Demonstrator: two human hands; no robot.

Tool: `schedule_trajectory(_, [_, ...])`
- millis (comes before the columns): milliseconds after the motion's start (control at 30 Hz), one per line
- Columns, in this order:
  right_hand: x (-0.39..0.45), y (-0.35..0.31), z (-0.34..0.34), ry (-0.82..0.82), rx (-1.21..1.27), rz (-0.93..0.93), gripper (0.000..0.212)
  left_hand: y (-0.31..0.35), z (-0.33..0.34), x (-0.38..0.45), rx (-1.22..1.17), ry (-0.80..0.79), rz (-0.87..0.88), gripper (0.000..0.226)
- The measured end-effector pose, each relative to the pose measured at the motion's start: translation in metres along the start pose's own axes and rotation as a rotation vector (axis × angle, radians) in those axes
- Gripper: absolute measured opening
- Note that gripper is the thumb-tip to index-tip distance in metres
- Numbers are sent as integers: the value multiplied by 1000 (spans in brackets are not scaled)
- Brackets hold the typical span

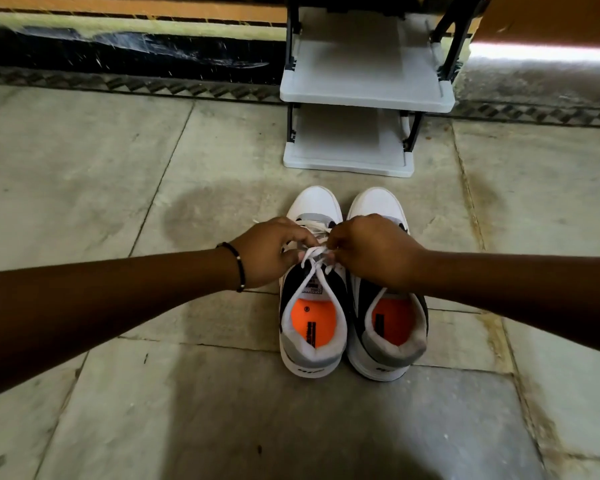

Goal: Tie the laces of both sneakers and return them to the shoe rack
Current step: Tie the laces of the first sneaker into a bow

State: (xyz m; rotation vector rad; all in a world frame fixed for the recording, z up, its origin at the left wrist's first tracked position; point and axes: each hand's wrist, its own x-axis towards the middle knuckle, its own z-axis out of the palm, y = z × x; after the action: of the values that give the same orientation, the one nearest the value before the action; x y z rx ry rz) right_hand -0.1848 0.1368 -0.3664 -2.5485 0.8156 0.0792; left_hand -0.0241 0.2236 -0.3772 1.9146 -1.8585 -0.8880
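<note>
**A:** Which step is this?

**B:** Tying the left sneaker point(313, 299), frame centre. Left hand point(269, 252) and right hand point(373, 252) both pinch its white laces point(314, 254) mid-knot.

**A:** Next?

**B:** I'd guess cinch it, then do the right sneaker point(388, 306). The shoe rack point(366, 97) waits empty, top centre.

Shoes: I see the left shoe point(313, 296) just beside the right shoe point(387, 299), on the floor point(118, 168).
Rack point(364, 95): behind them.
Hands: my left hand point(271, 251) and right hand point(371, 249) over the left shoe's laces point(314, 254).
</note>
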Motion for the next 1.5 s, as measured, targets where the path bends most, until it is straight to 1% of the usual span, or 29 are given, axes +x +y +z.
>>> schedule_trajectory(67, [2,2,-5,38,97,-22,13,0,-1,2,-69,24,-8,18])
schedule_trajectory(133, [2,4,-12,79,156,-33,10,1,-5,2,-115,-1,22,14])
schedule_trajectory(300, [0,3,-17,123,236,-4,5,3,-10,0,-170,-127,62,19])
schedule_trajectory(367, [-2,2,-19,119,268,0,4,6,-10,2,-172,-129,59,15])
schedule_trajectory(433, [-2,0,-20,117,292,-3,5,8,-13,5,-91,-80,64,12])
schedule_trajectory(533, [-3,-4,-22,121,298,-9,6,6,-19,8,80,-27,123,11])
schedule_trajectory(700, [-6,-7,-21,88,300,-27,5,7,-22,6,217,-84,166,17])
schedule_trajectory(800, [-8,-9,-21,89,290,-50,6,8,-22,6,258,-110,155,21])
schedule_trajectory(900, [-9,-7,-22,94,248,-75,5,7,-25,6,272,-119,141,19])
schedule_trajectory(1033, [-13,3,-24,73,202,-58,8,0,-36,2,313,-86,233,17])
schedule_trajectory(1100, [-17,9,-23,27,148,-78,11,-10,-42,-1,328,-97,209,14])
schedule_trajectory(1200, [-22,14,-18,-55,-2,-94,17,-25,-44,-5,403,-105,163,14])
schedule_trajectory(1300, [-27,15,-11,-112,-82,-107,19,-31,-40,-11,399,-187,118,16])
schedule_trajectory(1400, [-28,14,-8,-140,-132,-125,20,-33,-39,-13,354,-269,83,27])
schedule_trajectory(1500, [-25,16,-6,-160,-179,-129,22,-35,-40,-10,361,-291,43,16])
